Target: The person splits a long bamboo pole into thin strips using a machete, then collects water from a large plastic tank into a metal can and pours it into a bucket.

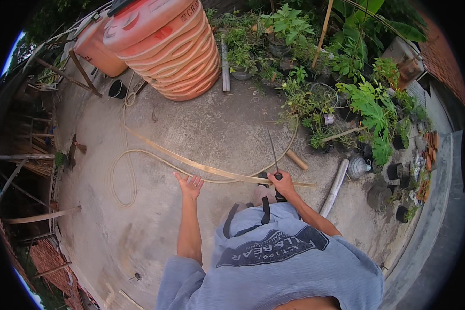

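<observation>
A long pale strip, bamboo or wood by its look [206, 168], stretches across in front of me from far left to near right. My left hand [190, 186] is held just below it, palm up and fingers spread, with nothing in it. In my right hand [284, 185] is a knife [272, 147], gripped by its dark handle, its long thin blade pointing away from me. The strip runs past this hand and its end shows on the right; whether the fingers also touch it, I cannot tell. A pale hose [139, 151] lies looped on the concrete beyond the strip.
Large orange tanks [191, 67] stand at the back left, near a black bucket [118, 89]. Potted plants [367, 113] crowd the right side. A short wooden stick [297, 160], a pale pole [336, 186] and a clear plastic jug [357, 167] lie right of my hands.
</observation>
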{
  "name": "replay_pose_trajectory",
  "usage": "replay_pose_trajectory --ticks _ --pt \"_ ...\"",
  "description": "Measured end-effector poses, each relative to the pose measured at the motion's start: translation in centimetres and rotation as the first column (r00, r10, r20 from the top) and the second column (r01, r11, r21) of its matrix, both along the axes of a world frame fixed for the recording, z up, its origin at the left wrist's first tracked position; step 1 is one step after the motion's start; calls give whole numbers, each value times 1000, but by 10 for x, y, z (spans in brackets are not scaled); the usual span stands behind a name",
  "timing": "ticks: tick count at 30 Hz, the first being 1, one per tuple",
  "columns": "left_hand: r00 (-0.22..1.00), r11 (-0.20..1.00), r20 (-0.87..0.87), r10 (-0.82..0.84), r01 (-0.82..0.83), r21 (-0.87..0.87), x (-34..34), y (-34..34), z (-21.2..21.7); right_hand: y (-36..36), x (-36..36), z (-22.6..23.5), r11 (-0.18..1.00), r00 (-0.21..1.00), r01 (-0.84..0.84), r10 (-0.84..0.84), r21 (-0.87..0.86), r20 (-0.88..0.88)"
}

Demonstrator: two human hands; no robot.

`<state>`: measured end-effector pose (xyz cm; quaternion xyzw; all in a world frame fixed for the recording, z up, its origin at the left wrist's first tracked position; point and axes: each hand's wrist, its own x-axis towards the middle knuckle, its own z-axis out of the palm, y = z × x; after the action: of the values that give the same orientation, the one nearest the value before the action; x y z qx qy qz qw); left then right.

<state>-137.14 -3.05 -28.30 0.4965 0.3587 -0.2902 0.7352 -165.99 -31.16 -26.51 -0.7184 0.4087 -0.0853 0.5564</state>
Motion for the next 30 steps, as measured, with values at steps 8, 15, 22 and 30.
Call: replay_pose_trajectory --ticks 8,15,22,30 --pt "855 902 288 431 -414 -123 95 -15 21 -19 20 -39 994 993 -92 86 -65 -82" --pt "682 722 695 228 -598 350 119 -49 86 -13 48 -28 964 992 43 -72 -261 -104" --pt "562 392 820 -106 -734 554 181 81 89 -12 76 -32 969 998 -27 13 -247 -58" --pt "556 144 734 -391 -750 646 214 201 97 18 139 -9 997 1000 -13 12 -72 -22"
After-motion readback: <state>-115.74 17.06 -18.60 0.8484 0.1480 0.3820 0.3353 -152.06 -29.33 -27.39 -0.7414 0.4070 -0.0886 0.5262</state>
